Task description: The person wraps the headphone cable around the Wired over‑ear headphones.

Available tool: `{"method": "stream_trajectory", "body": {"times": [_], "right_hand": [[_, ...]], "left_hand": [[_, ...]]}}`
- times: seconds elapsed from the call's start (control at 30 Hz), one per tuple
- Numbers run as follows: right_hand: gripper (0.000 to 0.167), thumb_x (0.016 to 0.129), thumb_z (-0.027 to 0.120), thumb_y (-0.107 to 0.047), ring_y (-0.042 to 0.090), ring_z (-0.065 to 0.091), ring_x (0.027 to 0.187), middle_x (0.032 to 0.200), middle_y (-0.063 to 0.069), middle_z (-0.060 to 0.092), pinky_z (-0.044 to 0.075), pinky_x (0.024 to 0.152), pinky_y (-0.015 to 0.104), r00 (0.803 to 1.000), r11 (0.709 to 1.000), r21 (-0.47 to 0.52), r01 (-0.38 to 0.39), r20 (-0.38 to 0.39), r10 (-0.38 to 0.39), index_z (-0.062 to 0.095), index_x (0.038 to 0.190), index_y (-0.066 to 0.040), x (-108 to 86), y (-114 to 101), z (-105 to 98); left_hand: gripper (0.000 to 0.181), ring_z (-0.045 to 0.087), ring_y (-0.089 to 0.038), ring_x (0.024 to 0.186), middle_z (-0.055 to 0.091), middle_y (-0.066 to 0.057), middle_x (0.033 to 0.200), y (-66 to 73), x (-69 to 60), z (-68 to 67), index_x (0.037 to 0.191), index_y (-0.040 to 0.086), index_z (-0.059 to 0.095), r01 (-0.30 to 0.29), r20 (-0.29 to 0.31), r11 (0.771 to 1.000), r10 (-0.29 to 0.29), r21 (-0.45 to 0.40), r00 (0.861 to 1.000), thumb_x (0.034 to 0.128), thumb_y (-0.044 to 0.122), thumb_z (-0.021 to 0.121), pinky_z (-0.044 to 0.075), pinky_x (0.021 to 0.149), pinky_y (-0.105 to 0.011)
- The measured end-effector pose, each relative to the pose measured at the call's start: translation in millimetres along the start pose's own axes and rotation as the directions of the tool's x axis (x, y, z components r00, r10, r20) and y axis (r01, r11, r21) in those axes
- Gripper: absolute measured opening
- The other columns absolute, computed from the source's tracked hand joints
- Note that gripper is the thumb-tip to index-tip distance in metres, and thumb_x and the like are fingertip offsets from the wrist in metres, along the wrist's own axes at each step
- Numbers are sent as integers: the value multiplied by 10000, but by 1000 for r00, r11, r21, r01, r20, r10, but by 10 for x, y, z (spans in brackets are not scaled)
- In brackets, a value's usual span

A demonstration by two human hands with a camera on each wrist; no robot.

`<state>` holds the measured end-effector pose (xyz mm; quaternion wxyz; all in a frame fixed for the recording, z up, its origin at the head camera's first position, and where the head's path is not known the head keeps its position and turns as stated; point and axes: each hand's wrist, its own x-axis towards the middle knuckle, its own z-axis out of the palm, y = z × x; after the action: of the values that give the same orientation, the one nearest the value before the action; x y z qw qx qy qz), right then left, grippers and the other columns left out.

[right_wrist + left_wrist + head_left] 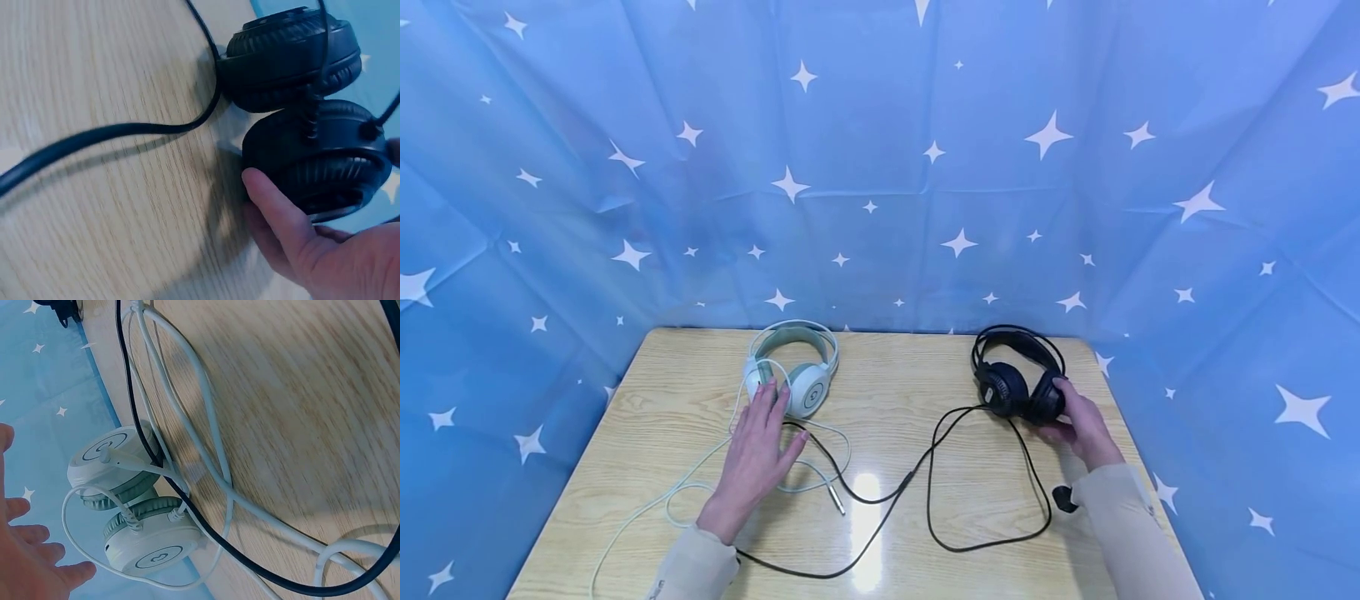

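Note:
Pale mint-white headphones [808, 390] lie at the back left of the wooden table, their two round ear cups [150, 540] facing the left wrist camera. My left hand [758, 454] is held over their near side, fingers spread; the left wrist view shows it beside the cups, apart from them. At the back right are black headphones [1004, 388] with a double-band top. My right hand [1084, 425] grips their right ear cup [319, 162], with the thumb on its near side and the other fingers partly hidden behind it.
A black cable [912, 478] runs in loops across the table [910, 375] and passes under my left hand. The white cable [655, 502] trails toward the front left, with a metal plug [837, 498] near the middle. A small black object [1063, 498] lies by my right sleeve. Blue star-patterned cloth [880, 150] hangs around.

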<state>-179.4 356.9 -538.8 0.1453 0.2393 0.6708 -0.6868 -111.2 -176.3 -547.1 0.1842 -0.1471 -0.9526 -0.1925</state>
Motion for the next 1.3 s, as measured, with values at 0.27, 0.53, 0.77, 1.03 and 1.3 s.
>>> {"method": "stream_trajectory", "body": {"times": [0.27, 0.53, 0.77, 1.03, 1.3], "right_hand": [[704, 1041, 519, -464, 192, 755, 831, 1187, 74, 551, 603, 856, 368, 998, 997, 70, 43, -42, -41, 325, 1542, -10, -83, 69, -8], [695, 1064, 507, -340, 99, 723, 842, 1172, -31, 524, 606, 817, 306, 988, 983, 109, 149, -48, -144, 226, 1602, 1, -264, 13, 200], [633, 1076, 485, -287, 34, 689, 893, 1119, -79, 594, 595, 772, 268, 964, 964, 21, 265, -7, -265, 273, 1592, 13, -419, -59, 452], [575, 1072, 474, -207, -22, 613, 953, 1468, 231, 459, 589, 771, 258, 936, 926, -136, 351, 39, -349, 316, 1581, 10, -521, -85, 688], [602, 1017, 549, -156, 307, 608, 1213, 1510, 288, 441, 559, 789, 200, 883, 839, -278, 468, 116, -454, 364, 1564, 13, -603, -75, 866]], "left_hand": [[735, 355, -475, 1455, 325, -272, 1614, 32, 12, -3, 1503, -38, 441, -10, -26, 1000, 10, -21, 1000, 951, 384, 681, 340, 1130, -652], [679, 380, -483, 1440, 379, -264, 1586, 68, 32, -20, 1470, -27, 483, -25, -56, 999, 22, -47, 998, 938, 320, 723, 377, 1099, -658], [646, 410, -498, 1411, 423, -289, 1544, 99, 107, -53, 1424, -50, 520, -44, -108, 996, 36, -75, 994, 922, 295, 737, 390, 1096, -643], [648, 403, -447, 1437, 398, -213, 1587, 225, 303, -133, 1472, 13, 497, -7, -89, 984, -9, -180, 996, 940, 313, 711, 470, 985, -671], [675, 398, -423, 1445, 348, -196, 1621, 422, 513, -209, 1517, 13, 449, 34, -30, 934, -47, -357, 998, 968, 331, 680, 425, 1069, -622]]}}
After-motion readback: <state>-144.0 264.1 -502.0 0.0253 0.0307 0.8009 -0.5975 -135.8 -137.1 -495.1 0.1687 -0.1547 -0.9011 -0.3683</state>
